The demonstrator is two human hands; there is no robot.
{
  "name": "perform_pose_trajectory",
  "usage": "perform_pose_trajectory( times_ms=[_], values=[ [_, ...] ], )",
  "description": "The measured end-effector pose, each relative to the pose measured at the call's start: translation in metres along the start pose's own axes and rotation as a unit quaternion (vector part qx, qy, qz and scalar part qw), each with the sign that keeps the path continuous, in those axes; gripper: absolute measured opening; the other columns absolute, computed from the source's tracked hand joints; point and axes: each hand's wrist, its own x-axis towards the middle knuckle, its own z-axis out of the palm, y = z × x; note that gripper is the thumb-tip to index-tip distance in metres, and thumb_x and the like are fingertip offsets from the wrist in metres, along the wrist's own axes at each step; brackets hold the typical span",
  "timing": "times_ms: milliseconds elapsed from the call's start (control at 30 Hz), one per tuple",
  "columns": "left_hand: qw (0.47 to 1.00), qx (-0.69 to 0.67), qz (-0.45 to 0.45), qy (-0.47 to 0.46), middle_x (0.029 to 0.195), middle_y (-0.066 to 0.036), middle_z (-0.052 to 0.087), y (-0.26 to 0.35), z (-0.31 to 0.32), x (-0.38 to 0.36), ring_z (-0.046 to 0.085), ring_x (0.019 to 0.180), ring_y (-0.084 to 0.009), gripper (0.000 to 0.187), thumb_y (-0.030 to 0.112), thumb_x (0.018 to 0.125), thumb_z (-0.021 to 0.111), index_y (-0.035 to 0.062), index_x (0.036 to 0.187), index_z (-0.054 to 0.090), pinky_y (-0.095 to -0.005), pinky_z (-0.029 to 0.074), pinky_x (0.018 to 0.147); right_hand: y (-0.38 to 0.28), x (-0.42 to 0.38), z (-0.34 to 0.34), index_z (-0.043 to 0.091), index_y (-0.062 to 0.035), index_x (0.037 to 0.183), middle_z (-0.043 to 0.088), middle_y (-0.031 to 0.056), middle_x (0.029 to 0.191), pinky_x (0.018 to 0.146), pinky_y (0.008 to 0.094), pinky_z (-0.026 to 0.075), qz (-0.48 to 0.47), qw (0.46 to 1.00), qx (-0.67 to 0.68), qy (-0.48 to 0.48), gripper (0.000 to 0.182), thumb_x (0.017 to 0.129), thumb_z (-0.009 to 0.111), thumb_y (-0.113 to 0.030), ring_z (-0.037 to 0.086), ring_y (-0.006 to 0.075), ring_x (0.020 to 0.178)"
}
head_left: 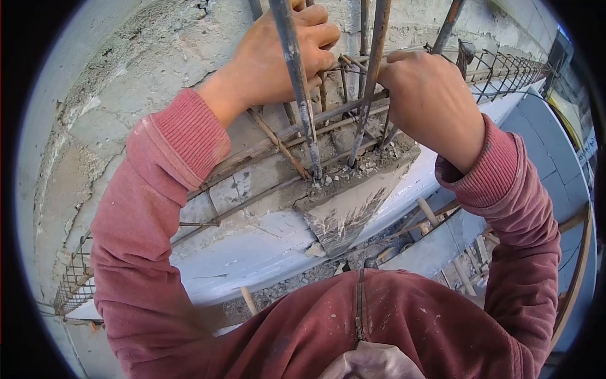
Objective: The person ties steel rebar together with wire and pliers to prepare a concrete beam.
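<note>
My left hand (pixel 287 60) reaches in behind a thick upright rebar (pixel 295 69), its fingers curled around a thin steel bar (pixel 322 95) of the cage. Facing it, my right hand (pixel 432 95) is closed beside a second upright rebar (pixel 374 69), with its fingertips hidden; I cannot tell what they grip. Between the hands, a thin tie rod (pixel 353 62) crosses the bars at a joint. Long horizontal rebars (pixel 252 151) pass below both hands. A rusty slanted bar (pixel 278 144) leans across them.
Behind the cage rises a rough concrete wall (pixel 151 69). Rubble lies around the feet of the upright bars, above a broken concrete block (pixel 360 202). A white foam board (pixel 252 252) runs along the near side. More rebar cage (pixel 505 69) extends to the right.
</note>
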Motion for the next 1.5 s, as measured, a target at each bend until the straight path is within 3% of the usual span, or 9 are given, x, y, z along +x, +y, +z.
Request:
perform_pose_trajectory(
  times_ms=[367,633,733,833,933,1000,1067,1300,1500],
  values=[
    [0.997,-0.023,0.045,0.065,0.07,-0.003,0.053,-0.023,-0.024,-0.009,0.051,0.074,-0.0248,0.02,0.021,0.065,0.068,0.0101,0.06,0.052,-0.037,0.039,0.076,0.01,0.017,-0.003,0.064,0.0023,0.076,0.06,0.0171,0.068,0.06,0.0417,0.051,-0.063,0.994,-0.006,-0.084,0.016,0.061,0.059,0.0,0.062,0.0349,0.068],
    [0.935,-0.108,-0.253,-0.226,0.082,-0.014,0.062,0.014,-0.072,-0.038,0.059,0.074,-0.0272,0.016,0.011,0.077,0.061,0.0037,0.09,0.065,-0.0353,0.046,0.068,-0.008,0.032,-0.026,0.065,-0.0001,0.091,0.066,0.0178,0.089,0.073,0.0434,0.053,0.054,0.975,0.034,-0.213,0.023,0.072,0.056,-0.01,0.065,0.0342,0.084],
    [0.934,-0.156,-0.316,-0.057,0.084,-0.014,0.064,0.038,-0.103,-0.067,0.061,0.075,-0.0232,0.019,0.007,0.079,0.059,-0.0003,0.096,0.064,-0.0314,0.046,0.069,-0.006,0.032,-0.027,0.065,0.0001,0.092,0.066,0.0187,0.089,0.073,0.0433,0.053,0.078,0.973,0.044,-0.213,0.024,0.071,0.057,-0.009,0.065,0.0345,0.084],
    [0.862,-0.227,-0.428,0.15,0.075,-0.011,0.064,0.102,-0.14,-0.092,0.061,0.067,-0.0183,0.017,0.005,0.078,0.059,-0.0043,0.091,0.065,-0.0278,0.047,0.061,0.006,0.035,-0.019,0.065,-0.0005,0.082,0.063,0.0184,0.075,0.065,0.0403,0.052,0.092,0.978,0.081,-0.171,0.017,0.067,0.059,-0.007,0.064,0.0345,0.072],
    [0.737,-0.629,-0.1,0.227,0.056,-0.009,0.06,0.143,-0.101,-0.129,0.056,0.048,-0.0165,0.015,0.006,0.077,0.062,-0.0058,0.085,0.066,-0.0288,0.045,0.042,0.016,0.035,0.002,0.065,-0.0001,0.077,0.062,0.0177,0.069,0.062,0.0384,0.051,0.005,0.99,0.104,-0.096,0.015,0.064,0.062,-0.007,0.063,0.0339,0.068],
    [0.672,-0.674,-0.289,0.102,0.078,-0.011,0.063,0.181,-0.065,-0.122,0.06,0.067,-0.0187,0.019,0.008,0.082,0.06,-0.0033,0.097,0.064,-0.028,0.048,0.063,0.021,0.04,0.022,0.066,-0.0014,0.079,0.062,0.0158,0.071,0.063,0.0376,0.05,-0.038,0.991,0.087,-0.098,0.018,0.062,0.064,-0.006,0.062,0.0325,0.07],
    [0.61,-0.657,-0.405,0.18,0.102,-0.008,0.057,0.197,0.004,-0.108,0.054,0.093,-0.0164,0.033,0.01,0.088,0.054,-0.0027,0.118,0.052,-0.0275,0.042,0.081,0.018,0.043,0.019,0.064,-0.0019,0.078,0.062,0.0148,0.071,0.062,0.0382,0.05,-0.057,0.99,0.09,-0.091,0.017,0.062,0.063,-0.005,0.061,0.0329,0.068],
    [0.298,-0.747,-0.399,0.44,0.107,-0.006,0.053,0.2,0.072,-0.008,0.052,0.094,-0.0127,0.034,0.009,0.092,0.046,0.0003,0.125,0.048,-0.0255,0.04,0.083,0.018,0.045,0.019,0.055,-0.0023,0.073,0.059,0.0154,0.069,0.057,0.0416,0.049,-0.137,0.986,0.06,-0.077,0.008,0.067,0.059,-0.007,0.061,0.0348,0.069],
    [0.542,-0.462,-0.597,0.37,0.11,-0.007,0.052,0.186,0.088,0.022,0.048,0.1,-0.0181,0.038,0.012,0.092,0.038,-0.0006,0.128,0.044,-0.0296,0.033,0.094,0.005,0.055,0.014,0.06,-0.0037,0.076,0.062,0.014,0.075,0.061,0.041,0.052,-0.155,0.982,-0.031,-0.104,0.009,0.068,0.059,-0.008,0.064,0.0325,0.074]
  ],
)
